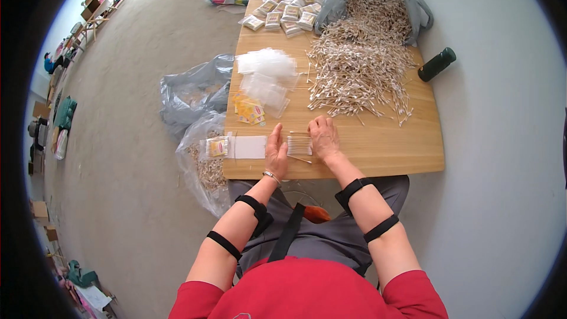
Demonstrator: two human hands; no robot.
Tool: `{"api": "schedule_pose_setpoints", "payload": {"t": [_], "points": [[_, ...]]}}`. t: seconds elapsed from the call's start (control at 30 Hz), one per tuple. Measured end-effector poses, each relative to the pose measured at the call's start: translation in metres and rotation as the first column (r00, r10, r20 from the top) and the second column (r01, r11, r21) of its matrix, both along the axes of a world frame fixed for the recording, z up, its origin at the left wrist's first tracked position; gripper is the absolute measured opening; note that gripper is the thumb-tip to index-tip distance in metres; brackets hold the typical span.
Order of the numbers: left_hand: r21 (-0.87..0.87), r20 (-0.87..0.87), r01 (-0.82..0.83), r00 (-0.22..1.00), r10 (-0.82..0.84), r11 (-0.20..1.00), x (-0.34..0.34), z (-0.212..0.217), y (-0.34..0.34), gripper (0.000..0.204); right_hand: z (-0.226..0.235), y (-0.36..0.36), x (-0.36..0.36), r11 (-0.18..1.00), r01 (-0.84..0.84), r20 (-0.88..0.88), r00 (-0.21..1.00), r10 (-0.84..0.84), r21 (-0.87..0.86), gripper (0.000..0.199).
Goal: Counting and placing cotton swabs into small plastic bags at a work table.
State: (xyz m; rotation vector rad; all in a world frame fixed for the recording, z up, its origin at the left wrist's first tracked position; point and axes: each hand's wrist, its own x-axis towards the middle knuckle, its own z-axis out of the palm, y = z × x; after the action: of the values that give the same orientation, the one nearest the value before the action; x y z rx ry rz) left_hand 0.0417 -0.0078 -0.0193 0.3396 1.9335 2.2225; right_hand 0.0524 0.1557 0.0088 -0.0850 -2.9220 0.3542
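Observation:
A flat row of cotton swabs (299, 145) lies on the wooden table between my hands. My left hand (276, 150) stands on edge at the row's left end, fingers stretched out and together. At the right end, my right hand (324, 137) has its fingers bent in against the swab tips; its fingertips are partly hidden. One loose swab (300, 159) lies aslant just below the row. Left of my left hand is a white rectangular card or block (250, 147). Beside it, a clear packet of swabs with a yellow label (217, 146) rests at the table's left edge.
A big heap of swabs (360, 71) spills from a grey plastic bag (334, 1). Clear pouches (269, 74), yellow cards (248, 109) and filled packets (289, 12) lie farther left. A dark green bottle (437, 64) is by the wall. Bags (198, 94) hang at the left edge.

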Motion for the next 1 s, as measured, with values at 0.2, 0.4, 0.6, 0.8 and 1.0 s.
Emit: {"api": "schedule_pose_setpoints", "payload": {"t": [0.2, 0.4, 0.6, 0.8, 1.0], "points": [[-0.111, -0.074, -0.087, 0.994, 0.079, 0.99, 0.002, 0.005, 0.001, 0.052, 0.006, -0.012, 0.017, 0.973, 0.047, -0.039, 0.998, -0.057, -0.227, 0.014], [-0.088, -0.033, -0.11, 0.994, 0.108, 0.99, 0.003, 0.002, -0.001, 0.047, 0.017, -0.023, 0.043, 0.967, 0.006, -0.059, 0.998, -0.021, -0.254, 0.062], [0.038, 0.048, -0.059, 0.997, 0.057, 0.998, 0.0, -0.001, 0.0, 0.047, 0.008, -0.021, 0.061, 0.936, -0.015, -0.126, 0.992, -0.031, -0.353, 0.075], [-0.514, -0.365, -0.147, 0.929, -0.06, 0.845, 0.004, 0.008, 0.002, 0.041, 0.008, -0.009, 0.041, 0.984, -0.031, -0.034, 0.999, 0.025, -0.178, 0.036], [-0.687, -0.34, -0.101, 0.92, -0.196, 0.719, 0.009, 0.009, 0.016, 0.041, 0.013, -0.004, 0.038, 0.988, 0.029, 0.059, 0.998, -0.02, -0.151, 0.037]]}}
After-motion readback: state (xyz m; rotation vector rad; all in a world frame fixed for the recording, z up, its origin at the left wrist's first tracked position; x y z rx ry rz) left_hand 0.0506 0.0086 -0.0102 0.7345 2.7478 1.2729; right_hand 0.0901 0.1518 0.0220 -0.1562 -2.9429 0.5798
